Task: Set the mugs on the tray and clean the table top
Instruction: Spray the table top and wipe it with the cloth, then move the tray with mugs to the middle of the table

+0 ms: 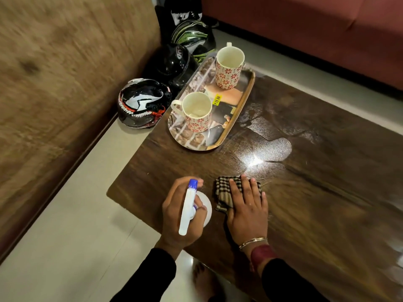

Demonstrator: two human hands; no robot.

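Beside the table, three helmets crowd the floor.

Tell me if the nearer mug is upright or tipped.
Upright: the near mug stands on its base on the tray, mouth up.

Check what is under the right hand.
A checked cloth lies under the right hand, flat on the table. The hand covers much of it, so its full shape cannot be seen.
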